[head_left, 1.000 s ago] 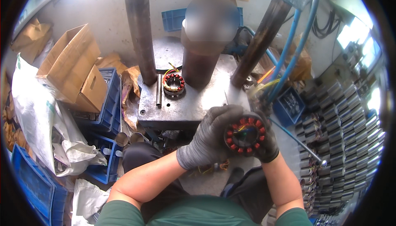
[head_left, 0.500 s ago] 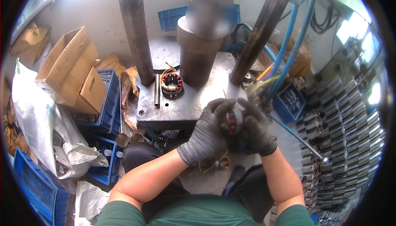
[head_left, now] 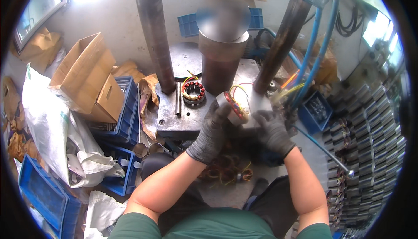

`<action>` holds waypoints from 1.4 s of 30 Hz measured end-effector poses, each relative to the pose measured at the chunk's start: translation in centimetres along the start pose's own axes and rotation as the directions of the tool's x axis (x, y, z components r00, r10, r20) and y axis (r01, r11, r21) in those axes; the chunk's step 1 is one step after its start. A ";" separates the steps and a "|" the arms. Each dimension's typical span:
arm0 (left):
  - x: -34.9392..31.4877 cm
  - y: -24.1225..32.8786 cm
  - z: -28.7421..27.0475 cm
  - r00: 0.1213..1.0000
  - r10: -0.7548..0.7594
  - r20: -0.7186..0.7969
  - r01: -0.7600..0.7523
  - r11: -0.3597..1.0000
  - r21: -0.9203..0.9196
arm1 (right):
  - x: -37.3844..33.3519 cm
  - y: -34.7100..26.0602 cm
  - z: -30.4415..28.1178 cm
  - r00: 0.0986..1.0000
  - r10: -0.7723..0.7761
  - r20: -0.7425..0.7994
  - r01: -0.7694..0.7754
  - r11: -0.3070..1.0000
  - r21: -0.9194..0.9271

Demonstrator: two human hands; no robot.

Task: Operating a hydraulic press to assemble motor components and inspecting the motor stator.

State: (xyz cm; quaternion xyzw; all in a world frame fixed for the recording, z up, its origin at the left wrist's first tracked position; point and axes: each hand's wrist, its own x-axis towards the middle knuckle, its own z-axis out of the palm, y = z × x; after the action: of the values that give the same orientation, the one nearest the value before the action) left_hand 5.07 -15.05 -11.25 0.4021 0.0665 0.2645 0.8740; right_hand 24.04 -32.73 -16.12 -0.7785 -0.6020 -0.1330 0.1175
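My left hand (head_left: 212, 130), in a dark grey glove, grips a motor stator (head_left: 232, 109) by its side. This stator has a pale metal outer ring, red windings and loose yellow and red wires, and it is tilted above the front of the press's metal plate (head_left: 170, 125). My right hand (head_left: 275, 133), gloved the same way, is just right of the stator and apart from it, fingers spread and slightly blurred. A second stator (head_left: 193, 94) with red windings lies on the plate, beside an upright metal rod (head_left: 178, 100).
Behind the plate rises the thick press ram (head_left: 221, 60) between two steel columns (head_left: 153, 34). A lever with a ball end (head_left: 349, 173) slants out at right, near stacked metal rings (head_left: 365, 152). Blue crates (head_left: 119, 169) and a cardboard box (head_left: 82, 73) stand at left; several wired stators (head_left: 226, 171) lie below.
My right hand has come off the stator and moved slightly right. In my left hand the stator has turned and risen, showing its coloured wires. The whole view has shifted slightly.
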 end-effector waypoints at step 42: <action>-0.1 -1.5 0.3 0.980 -0.191 0.057 0.157 0.915 0.372 | 0.4 -6.6 -7.6 0.916 0.395 -0.071 0.071 0.015 0.997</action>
State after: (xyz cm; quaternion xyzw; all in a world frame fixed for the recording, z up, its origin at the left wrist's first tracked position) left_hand 5.62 -16.08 -12.17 0.5620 0.1097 0.1499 0.8060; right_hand 17.19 -33.35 -8.68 -0.5057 -0.3981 0.2072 0.7368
